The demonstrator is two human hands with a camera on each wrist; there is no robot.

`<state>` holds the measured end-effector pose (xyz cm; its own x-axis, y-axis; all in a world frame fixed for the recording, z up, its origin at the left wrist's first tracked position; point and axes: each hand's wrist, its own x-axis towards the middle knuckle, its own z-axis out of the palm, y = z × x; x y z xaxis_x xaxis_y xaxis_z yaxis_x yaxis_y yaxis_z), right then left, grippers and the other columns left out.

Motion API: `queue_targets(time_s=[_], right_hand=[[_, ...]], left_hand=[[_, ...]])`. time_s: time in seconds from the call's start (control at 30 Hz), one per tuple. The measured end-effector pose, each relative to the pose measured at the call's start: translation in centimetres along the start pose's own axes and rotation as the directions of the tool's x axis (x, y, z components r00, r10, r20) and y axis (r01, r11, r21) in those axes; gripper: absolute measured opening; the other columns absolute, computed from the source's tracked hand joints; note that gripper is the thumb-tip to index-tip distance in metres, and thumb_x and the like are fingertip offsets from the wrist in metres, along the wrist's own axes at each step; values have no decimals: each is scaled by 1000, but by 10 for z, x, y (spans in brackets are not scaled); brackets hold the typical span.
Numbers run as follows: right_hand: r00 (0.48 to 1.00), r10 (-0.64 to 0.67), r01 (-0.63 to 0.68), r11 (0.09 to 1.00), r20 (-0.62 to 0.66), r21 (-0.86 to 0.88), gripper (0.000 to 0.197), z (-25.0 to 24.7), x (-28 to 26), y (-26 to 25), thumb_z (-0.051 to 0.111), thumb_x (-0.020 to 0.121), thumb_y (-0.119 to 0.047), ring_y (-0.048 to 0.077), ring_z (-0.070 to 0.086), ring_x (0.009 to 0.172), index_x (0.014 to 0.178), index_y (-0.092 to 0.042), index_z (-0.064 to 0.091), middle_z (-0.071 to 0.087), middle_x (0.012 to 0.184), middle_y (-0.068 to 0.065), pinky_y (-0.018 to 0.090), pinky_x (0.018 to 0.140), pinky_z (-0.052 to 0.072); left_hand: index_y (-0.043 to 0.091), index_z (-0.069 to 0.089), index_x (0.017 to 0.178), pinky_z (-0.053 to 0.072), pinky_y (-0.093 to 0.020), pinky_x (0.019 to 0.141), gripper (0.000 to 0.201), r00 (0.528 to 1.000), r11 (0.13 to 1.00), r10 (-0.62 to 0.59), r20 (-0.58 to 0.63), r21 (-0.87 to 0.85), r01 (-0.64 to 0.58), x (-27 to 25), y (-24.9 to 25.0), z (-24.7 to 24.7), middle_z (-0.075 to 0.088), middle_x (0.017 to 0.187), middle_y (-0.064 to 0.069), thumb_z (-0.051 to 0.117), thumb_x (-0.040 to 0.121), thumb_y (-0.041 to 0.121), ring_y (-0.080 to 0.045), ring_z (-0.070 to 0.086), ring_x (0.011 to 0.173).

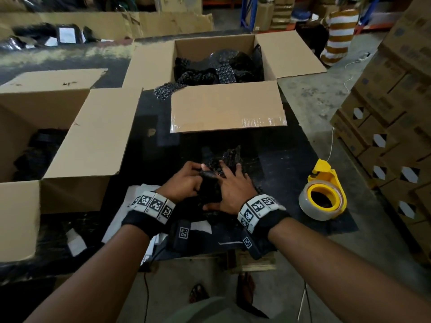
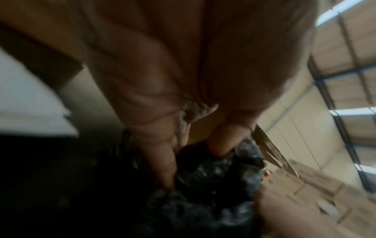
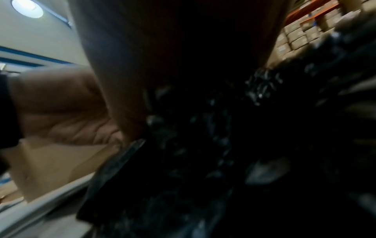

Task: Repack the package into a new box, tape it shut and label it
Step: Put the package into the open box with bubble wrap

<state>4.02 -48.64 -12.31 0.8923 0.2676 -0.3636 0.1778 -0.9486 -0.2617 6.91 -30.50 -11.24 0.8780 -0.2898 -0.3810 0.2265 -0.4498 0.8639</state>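
Progress, judged: early. The package, a black bubble-wrapped bundle (image 1: 217,180), lay on the dark surface (image 1: 279,164) at its near edge, not yet boxed. Left hand (image 1: 184,180) pinched a fold of the wrap between curled fingers and thumb (image 2: 221,141); right hand (image 1: 231,190) pressed flat on the bundle, fingers spread. Open brown cardboard box ahead (image 1: 224,106) already held black bubble wrap; a second open cardboard box (image 1: 77,141) stood left. Yellow tape dispenser with clear roll (image 1: 323,197) sat untouched at right. Boxing, taping and labelling remained. Room: clear strip between bundle and front box flap; stacked cartons (image 1: 387,127) crowded the right side.
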Motion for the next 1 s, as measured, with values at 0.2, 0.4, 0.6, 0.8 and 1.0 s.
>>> queue_targets(time_s=[0.2,0.4,0.6,0.8,1.0], right_hand=[[987,15,-14,1000,-158,5,63,-5,1,-3,65,87,-49,46,33,141,146,-43,42,37,157,-6,61,107,41],[946,-2,-29,995,-323,-90,26,-10,2,8,73,80,-31,32,70,93,106,-28,70,67,107,-2,41,75,58],[938,158,-97,975,-309,202,19,-50,0,18,75,80,-28,37,71,96,97,-19,76,76,98,13,38,81,56],[878,336,-46,769,-341,638,25,-82,-9,42,86,72,-29,12,68,87,92,-15,80,73,86,-1,20,76,47],[881,244,121,712,-405,692,51,-88,-34,73,86,58,-48,14,75,97,95,-13,80,80,94,-1,44,91,60]], left_hand=[[22,59,132,48,-32,104,39,982,861,172,-79,496,-111,-25,41,-6,56,121,-2,57,92,23,-14,60,105],[22,71,109,57,-21,83,22,752,785,602,-269,372,-496,-55,139,-23,69,104,6,60,90,22,-4,66,96],[31,61,136,35,-34,116,54,781,714,576,-242,614,-337,9,162,-47,48,139,-2,59,83,41,-20,47,133],[29,38,155,27,-47,121,71,897,663,423,-129,719,-209,48,139,-35,34,159,-11,65,89,39,-34,30,147],[25,46,150,29,-51,119,68,875,645,461,-148,733,-216,54,131,-33,37,153,-10,68,87,37,-36,32,143]])
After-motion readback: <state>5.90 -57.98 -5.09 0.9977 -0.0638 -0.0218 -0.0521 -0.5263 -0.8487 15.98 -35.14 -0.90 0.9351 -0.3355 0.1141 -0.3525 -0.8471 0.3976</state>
